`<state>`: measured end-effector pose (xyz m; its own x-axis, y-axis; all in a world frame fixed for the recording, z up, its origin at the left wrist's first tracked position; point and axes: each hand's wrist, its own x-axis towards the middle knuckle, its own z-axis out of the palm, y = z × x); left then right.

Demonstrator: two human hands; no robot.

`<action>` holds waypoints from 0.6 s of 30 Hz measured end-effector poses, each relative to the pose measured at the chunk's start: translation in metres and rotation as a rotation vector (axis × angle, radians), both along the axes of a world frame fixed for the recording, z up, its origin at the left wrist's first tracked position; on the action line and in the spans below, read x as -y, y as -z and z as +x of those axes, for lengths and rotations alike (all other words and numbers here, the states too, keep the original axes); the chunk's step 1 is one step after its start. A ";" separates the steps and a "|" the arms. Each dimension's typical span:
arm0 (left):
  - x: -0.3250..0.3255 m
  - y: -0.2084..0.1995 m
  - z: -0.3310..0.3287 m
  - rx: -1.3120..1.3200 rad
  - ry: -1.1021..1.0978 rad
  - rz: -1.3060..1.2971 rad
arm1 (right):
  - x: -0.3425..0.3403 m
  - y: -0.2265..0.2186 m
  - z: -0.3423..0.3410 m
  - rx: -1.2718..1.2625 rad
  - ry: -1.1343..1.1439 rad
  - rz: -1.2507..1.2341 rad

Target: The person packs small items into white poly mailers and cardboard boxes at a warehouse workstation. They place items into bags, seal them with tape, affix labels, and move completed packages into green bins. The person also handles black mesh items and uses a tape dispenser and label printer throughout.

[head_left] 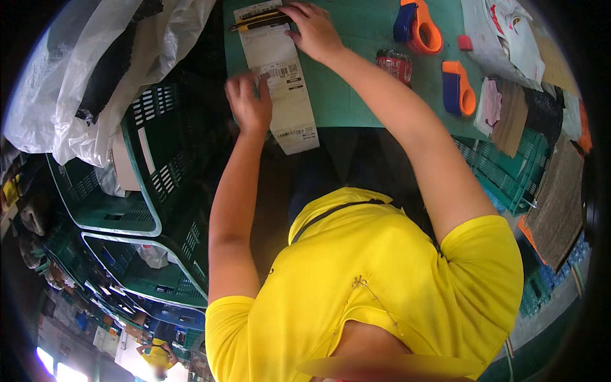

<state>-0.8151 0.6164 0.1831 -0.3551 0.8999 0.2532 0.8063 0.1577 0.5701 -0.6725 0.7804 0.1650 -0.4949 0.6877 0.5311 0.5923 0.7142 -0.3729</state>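
A long strip of white printed labels (286,95) lies on the green tabletop (347,95), its near end hanging over the front edge. Across its far part lies a slim black-and-yellow tool (258,23), whose exact kind I cannot make out. My right hand (315,33) has its thumb and fingers on either side of the tool's right end. My left hand (248,102) is beside the strip's left edge, fingers loosely bent and thumb apart, with nothing seen in it.
Two orange-and-blue tape dispensers (458,89), a red printed roll (394,65) and a small red block (465,42) lie at the right. Green crates (121,223) and plastic bags (76,70) fill the left. Cardboard (557,197) stands far right. Another person (159,353) is in the background.
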 end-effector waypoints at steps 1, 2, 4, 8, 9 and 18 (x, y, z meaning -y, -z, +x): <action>0.023 -0.001 0.000 0.076 0.206 0.048 | 0.024 -0.009 0.011 -0.101 -0.042 -0.043; 0.044 -0.001 -0.002 0.164 0.394 0.107 | 0.048 -0.016 0.025 -0.211 -0.085 -0.080; 0.069 0.007 0.006 0.175 0.479 0.023 | 0.111 -0.020 0.053 -0.277 -0.377 -0.161; 0.076 0.018 0.008 0.206 0.434 -0.148 | 0.174 0.024 0.079 0.029 -0.334 -0.473; 0.072 0.018 0.006 0.230 0.451 -0.158 | 0.176 0.036 0.081 0.072 -0.321 -0.521; 0.063 0.012 -0.018 0.660 0.293 -0.622 | 0.174 -0.105 0.083 -0.254 -0.554 -0.654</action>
